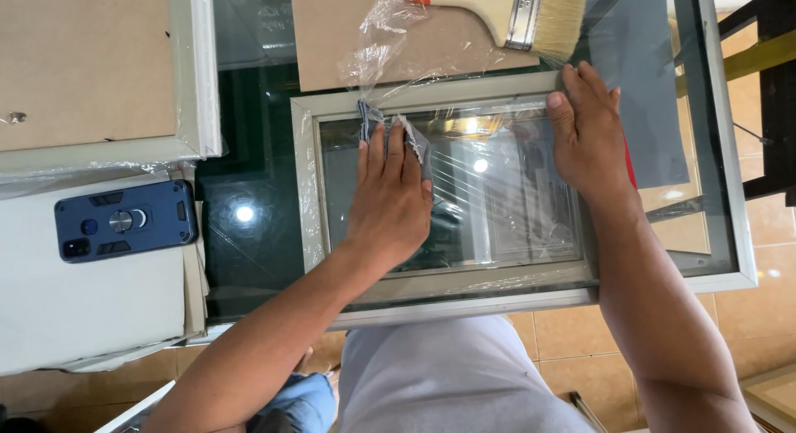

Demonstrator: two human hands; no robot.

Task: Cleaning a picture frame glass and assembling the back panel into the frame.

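1. At far left, a brown cardboard-backed frame with a pale moulding lies face down beside the dark glass tabletop, its lower edge trailing clear wrap.
2. Below it, a dark blue smartphone in a rugged case with a ring holder rests on a stack of off-white boards, well apart from both hands.
3. At centre, a pale grey-green rectangular picture frame with a glass pane, partly sheathed in clear plastic film, lies flat on the tabletop, close to the table's near metal edge.
4. The left hand presses flat on the pane in the frame's upper left part, fingers together and extended, pinning a small crumpled grey cloth under the fingertips; the cloth pokes out just beyond them, touching the frame's top rail.
5. Above the frame, a loose sheet of crinkled clear plastic drapes over a brown cardboard sheet, hemming in the frame's top edge.
6. A wide flat paintbrush with a light wooden handle, metal ferrule and pale bristles lies on that cardboard, its bristles just beside the right hand's fingertips.
7. The right hand rests open on the frame's upper right corner, fingers laid over the top rail, steadying it and gripping nothing.
8. At right, tan floor tiles show beyond the table's edge.
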